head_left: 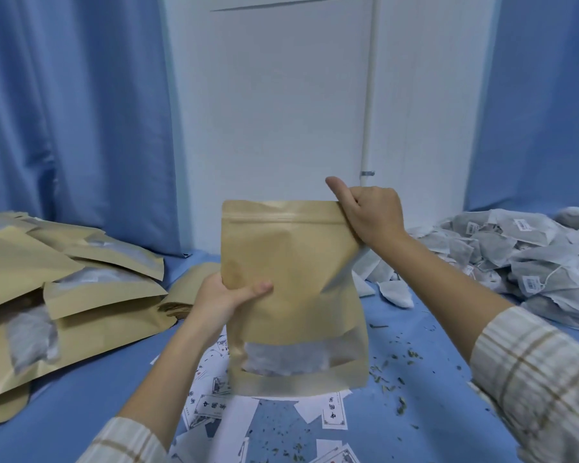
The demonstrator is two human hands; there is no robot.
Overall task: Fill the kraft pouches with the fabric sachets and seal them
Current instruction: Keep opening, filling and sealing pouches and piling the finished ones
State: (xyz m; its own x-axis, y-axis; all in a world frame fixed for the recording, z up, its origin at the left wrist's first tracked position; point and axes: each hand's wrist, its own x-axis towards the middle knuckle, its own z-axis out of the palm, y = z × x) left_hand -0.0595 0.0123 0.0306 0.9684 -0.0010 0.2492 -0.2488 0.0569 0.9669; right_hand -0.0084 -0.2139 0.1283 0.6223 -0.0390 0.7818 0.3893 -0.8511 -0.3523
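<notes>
I hold one kraft pouch [291,295] upright above the blue table. White sachet fabric shows through its frosted window near the bottom. My left hand [224,297] grips the pouch's left edge at mid height, thumb across the front. My right hand [368,212] pinches the top right corner at the zip strip, thumb raised. A pile of grey-white fabric sachets [522,259] lies at the right. Filled kraft pouches [64,295] are stacked at the left.
Small printed paper labels [211,409] are scattered on the blue table [432,379] under the held pouch, with green leaf crumbs beside them. A flat stack of kraft pouches [188,292] lies behind my left hand. Blue curtains and a white wall stand behind.
</notes>
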